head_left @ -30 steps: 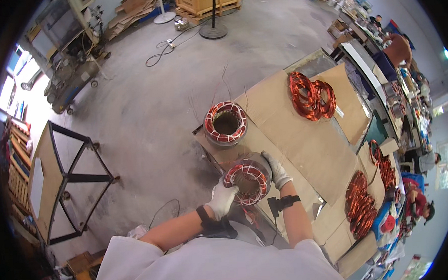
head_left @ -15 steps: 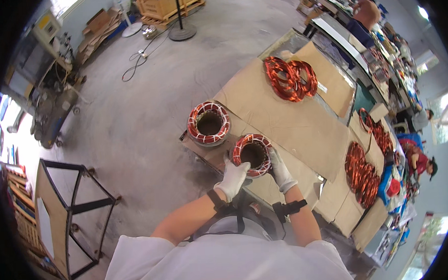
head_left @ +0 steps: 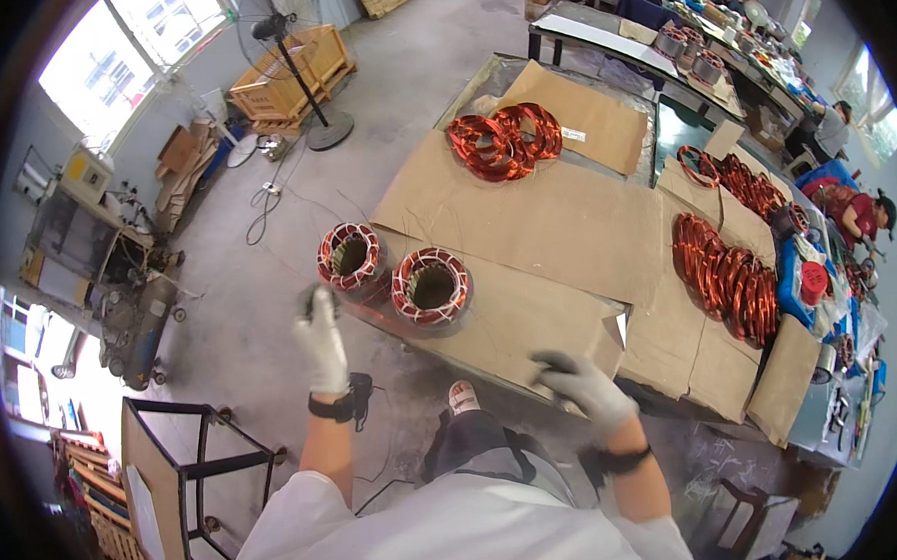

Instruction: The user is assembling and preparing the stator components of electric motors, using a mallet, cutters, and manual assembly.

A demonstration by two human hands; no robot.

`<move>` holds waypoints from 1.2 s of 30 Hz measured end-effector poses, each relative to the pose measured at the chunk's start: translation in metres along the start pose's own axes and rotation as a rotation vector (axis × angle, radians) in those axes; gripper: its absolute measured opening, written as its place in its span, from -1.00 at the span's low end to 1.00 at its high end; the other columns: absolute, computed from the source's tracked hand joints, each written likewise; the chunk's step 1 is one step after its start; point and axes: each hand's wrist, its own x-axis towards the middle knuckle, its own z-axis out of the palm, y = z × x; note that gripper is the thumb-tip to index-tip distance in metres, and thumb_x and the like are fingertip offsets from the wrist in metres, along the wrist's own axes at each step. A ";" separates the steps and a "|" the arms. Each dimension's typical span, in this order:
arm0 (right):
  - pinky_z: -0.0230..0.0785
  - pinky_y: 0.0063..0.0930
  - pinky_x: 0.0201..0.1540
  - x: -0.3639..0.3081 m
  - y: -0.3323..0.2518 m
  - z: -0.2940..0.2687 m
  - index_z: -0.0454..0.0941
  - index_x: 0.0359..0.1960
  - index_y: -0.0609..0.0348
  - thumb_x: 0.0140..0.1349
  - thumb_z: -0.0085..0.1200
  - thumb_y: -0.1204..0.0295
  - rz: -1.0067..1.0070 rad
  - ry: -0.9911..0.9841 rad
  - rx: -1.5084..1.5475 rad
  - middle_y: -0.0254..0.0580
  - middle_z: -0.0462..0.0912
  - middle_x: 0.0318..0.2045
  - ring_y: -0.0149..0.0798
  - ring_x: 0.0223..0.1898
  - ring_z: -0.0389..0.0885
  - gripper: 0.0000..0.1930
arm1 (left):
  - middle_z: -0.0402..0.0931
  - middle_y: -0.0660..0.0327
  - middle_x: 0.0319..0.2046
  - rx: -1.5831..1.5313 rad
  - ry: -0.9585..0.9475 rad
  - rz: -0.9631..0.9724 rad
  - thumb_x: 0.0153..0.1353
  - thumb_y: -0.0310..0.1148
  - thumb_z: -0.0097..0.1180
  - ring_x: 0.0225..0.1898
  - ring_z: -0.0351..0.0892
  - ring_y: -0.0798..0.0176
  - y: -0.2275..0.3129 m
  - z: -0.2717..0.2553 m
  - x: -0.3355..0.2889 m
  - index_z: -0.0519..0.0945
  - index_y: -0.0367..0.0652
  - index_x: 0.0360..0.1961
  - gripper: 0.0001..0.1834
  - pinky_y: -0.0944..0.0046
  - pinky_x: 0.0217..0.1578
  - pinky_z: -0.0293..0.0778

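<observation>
Two wound motor stators stand upright side by side on the cardboard-covered table (head_left: 530,306), near its left corner. The left stator (head_left: 346,278) and the right stator (head_left: 458,285) have reddish copper windings laced with white cord round a hollow core. My left hand (head_left: 321,346), in a white glove with dark fingertips, is raised beside the left stator, fingers extended and holding nothing. Off the table's front edge, my right hand (head_left: 588,389), gloved alike and slightly blurred, has its fingers apart and nothing in them. Both hands are off the stators.
Copper wire coils (head_left: 503,142) lie at the table's far side, and more coils (head_left: 724,278) to the right. A blue bin (head_left: 795,295) stands beyond those. At left are a black-framed stand (head_left: 202,471) and a pedestal fan (head_left: 330,131). Other people sit at benches far right.
Both hands have let go of the right stator, which now stands on the table beside the other. My left hand moved left, my right hand right. The view has shifted.
</observation>
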 end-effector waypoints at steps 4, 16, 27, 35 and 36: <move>0.43 -0.52 -0.24 -0.151 0.085 -0.059 0.44 0.12 0.31 0.23 0.01 0.43 -0.060 0.430 0.482 -0.27 0.56 -0.19 -0.38 -0.22 0.54 -0.59 | 0.59 0.21 -0.22 0.172 0.172 0.588 0.36 -0.47 -0.02 -0.27 0.55 0.33 0.060 0.026 -0.107 0.56 -0.27 -0.13 -0.84 0.31 -0.17 0.47; 0.50 -0.45 -0.24 -0.411 0.306 -0.116 0.52 0.05 0.23 0.25 0.03 0.37 0.248 1.070 0.129 -0.14 0.66 -0.22 -0.32 -0.24 0.62 -0.65 | 0.52 0.00 0.05 0.857 -1.910 0.655 0.22 -0.04 -0.04 0.08 0.50 -0.08 0.047 0.250 -0.401 0.43 -0.10 0.18 -0.44 0.02 0.08 0.40; 0.33 -0.15 0.18 -0.525 0.545 -0.128 0.55 0.04 0.02 0.18 -0.05 0.06 0.938 1.217 0.049 0.05 0.60 0.01 0.09 0.10 0.51 -0.53 | 0.57 0.02 -0.01 0.987 -2.081 1.144 0.18 -0.07 0.02 0.01 0.57 -0.05 0.023 0.509 -0.595 0.46 -0.04 0.18 -0.45 -0.04 0.04 0.47; 0.36 -0.14 0.16 -0.643 0.776 -0.042 0.65 -0.12 0.08 0.12 -0.05 0.12 1.012 0.676 -0.089 0.13 0.61 -0.04 0.07 0.10 0.53 -0.58 | 0.56 -0.05 -0.01 0.726 -2.260 1.016 0.21 -0.12 -0.01 0.05 0.53 -0.13 0.055 0.641 -0.723 0.43 -0.12 0.20 -0.45 0.02 0.10 0.42; 0.37 -0.14 0.15 -0.644 0.798 -0.049 0.66 -0.13 0.08 0.12 -0.05 0.13 0.970 0.577 -0.152 0.14 0.61 -0.04 0.07 0.09 0.54 -0.59 | 0.52 -0.06 0.05 0.748 -2.332 0.923 0.22 -0.11 -0.01 0.10 0.49 -0.14 0.051 0.659 -0.735 0.43 -0.15 0.20 -0.44 0.05 0.13 0.39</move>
